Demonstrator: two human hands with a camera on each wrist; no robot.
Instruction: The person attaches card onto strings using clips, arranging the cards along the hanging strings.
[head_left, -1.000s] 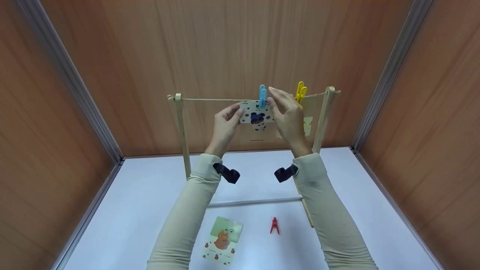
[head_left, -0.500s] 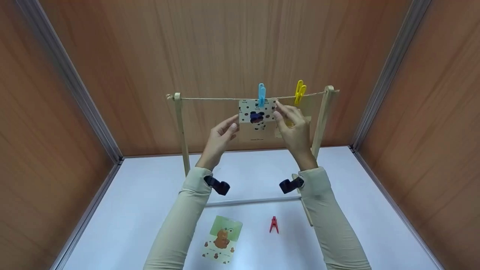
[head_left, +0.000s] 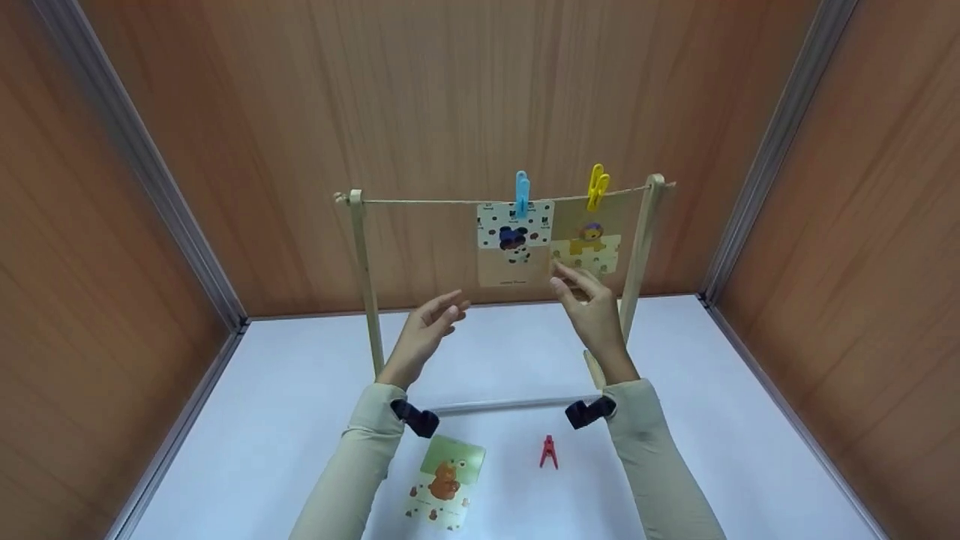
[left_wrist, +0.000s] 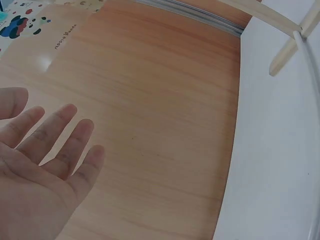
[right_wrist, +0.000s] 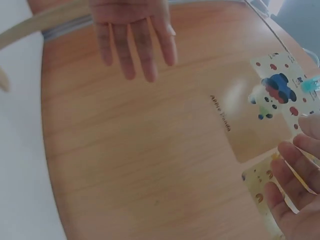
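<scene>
While the panda card [head_left: 514, 259] hangs from the cord [head_left: 420, 201] under the blue peg [head_left: 522, 193], L hand [head_left: 421, 335] is below-left of it, well apart, fingers loose, nothing held. R hand [head_left: 598, 319] is also empty, fingers relaxed; in the head view its fingertips reach the lower L corner of the yellow card [head_left: 587, 252], which hangs w/ the yellow peg [head_left: 597, 187]. Contact there: can't tell. Key relation, IMO: the bear card [head_left: 445, 484] lies flat on the white tbl [head_left: 300, 420], closer to the body than L hand & a bit R of it, long axis running approx. away from the person, far end tipped R. L hand is nearer to it; the red peg [head_left: 549, 452], R of that card w/ legs toward the body, is nearer R hand.
</scene>
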